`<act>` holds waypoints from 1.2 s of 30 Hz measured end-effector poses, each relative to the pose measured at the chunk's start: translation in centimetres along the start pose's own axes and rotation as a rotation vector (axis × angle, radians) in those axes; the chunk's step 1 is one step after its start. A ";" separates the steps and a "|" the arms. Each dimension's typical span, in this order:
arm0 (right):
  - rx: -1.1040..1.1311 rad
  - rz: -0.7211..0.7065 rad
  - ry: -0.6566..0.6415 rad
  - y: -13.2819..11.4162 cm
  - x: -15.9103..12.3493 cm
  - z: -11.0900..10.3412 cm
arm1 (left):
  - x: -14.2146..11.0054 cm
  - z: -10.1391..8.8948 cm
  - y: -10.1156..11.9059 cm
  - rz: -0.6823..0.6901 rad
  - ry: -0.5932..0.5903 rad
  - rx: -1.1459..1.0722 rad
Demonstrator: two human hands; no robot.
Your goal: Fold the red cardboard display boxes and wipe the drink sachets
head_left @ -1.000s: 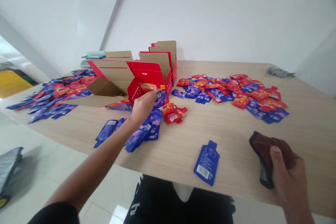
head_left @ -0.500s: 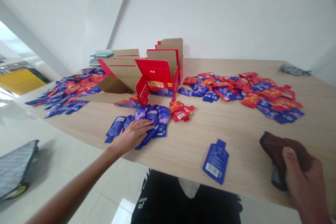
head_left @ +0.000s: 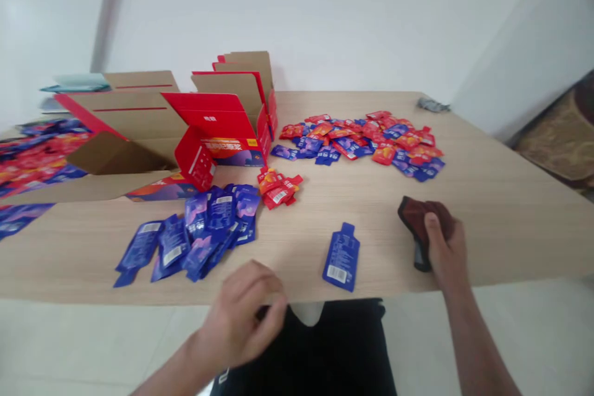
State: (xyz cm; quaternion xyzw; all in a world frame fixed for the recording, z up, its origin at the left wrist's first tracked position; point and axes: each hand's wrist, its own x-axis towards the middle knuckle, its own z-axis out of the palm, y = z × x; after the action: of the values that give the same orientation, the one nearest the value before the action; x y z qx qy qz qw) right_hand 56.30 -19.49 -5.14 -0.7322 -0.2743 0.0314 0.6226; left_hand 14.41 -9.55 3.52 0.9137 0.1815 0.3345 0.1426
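My left hand [head_left: 248, 312] hovers at the front edge of the table, slightly blurred, its fingers curled in toward the thumb and nothing visible in them. Beyond it lies a loose pile of blue sachets [head_left: 218, 223], with a few more blue sachets [head_left: 172, 247] to the left. My right hand [head_left: 446, 244] is closed around a dark red and black handheld barcode scanner [head_left: 417, 216] with a grey lower part, at the table's right. Between the hands a single blue sachet [head_left: 342, 258] lies flat, barcode side up. A small heap of red sachets [head_left: 278, 189] sits beyond.
Open red cartons [head_left: 227, 111] stand on the table [head_left: 501, 223] at the back left, flaps raised. A mixed heap of red and blue sachets [head_left: 362, 136] spreads behind; another pile [head_left: 37, 158] lies far left. A grey cloth-like item [head_left: 434, 105] rests near the wall.
My left hand has left the blue sachet pile and come back toward the front edge, its fingers now curled. The view has swung right; my right hand still grips the scanner.
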 end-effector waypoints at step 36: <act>-0.524 -0.785 -0.452 -9.1 -3.5 6.3 | -1.9 12.1 2.3 0.211 -0.075 0.272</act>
State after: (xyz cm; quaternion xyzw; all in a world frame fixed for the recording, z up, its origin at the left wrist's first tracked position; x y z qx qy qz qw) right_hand 47.55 -14.72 0.87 -0.6804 -0.6544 -0.1165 0.3087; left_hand 21.63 -14.09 -5.53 0.9504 0.1229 0.2856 -0.0116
